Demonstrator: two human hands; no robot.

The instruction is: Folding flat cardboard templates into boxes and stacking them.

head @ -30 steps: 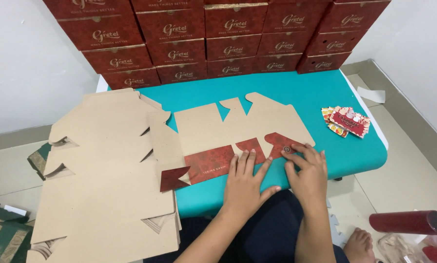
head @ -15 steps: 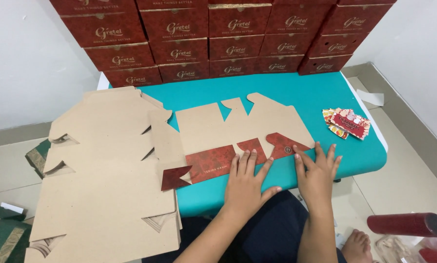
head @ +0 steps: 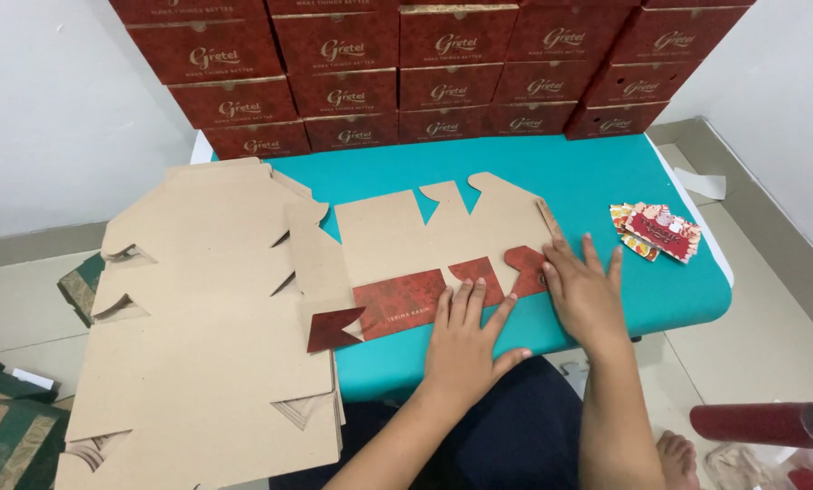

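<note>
- A person seated at a low table (head: 606,172) covered in teal cloth, seen from above, works on a flat die-cut cardboard box blank (head: 424,245) lying kraft-brown side up near the table's front edge.
- The blank's lower flaps are folded over to show their dark red printed side (head: 397,304).
- The left hand (head: 465,340) lies flat, fingers spread, palm down on the red flaps; it presses and grasps nothing.
- The right hand (head: 583,290) lies flat at the blank's right edge, fingers spread, index finger along the slanted cut edge; it too presses rather than grips.
- The step in hand looks like creasing or flattening the folded flaps. The next move probably calls for lifting a side panel along its score line while one palm pins the base.
- A tall stack of unfolded blanks (head: 207,318) sits to the left, overhanging the table and touching the working blank's left side.
- Finished dark red boxes (head: 443,68) stand in rows against the wall behind.
- A small pile of red and yellow printed cards (head: 657,231) lies to the right, well apart from the hands.
- A dark red cylinder (head: 760,425) is cut off at the lower right; its kind is unclear.
- The score lines under the palms are hidden.
</note>
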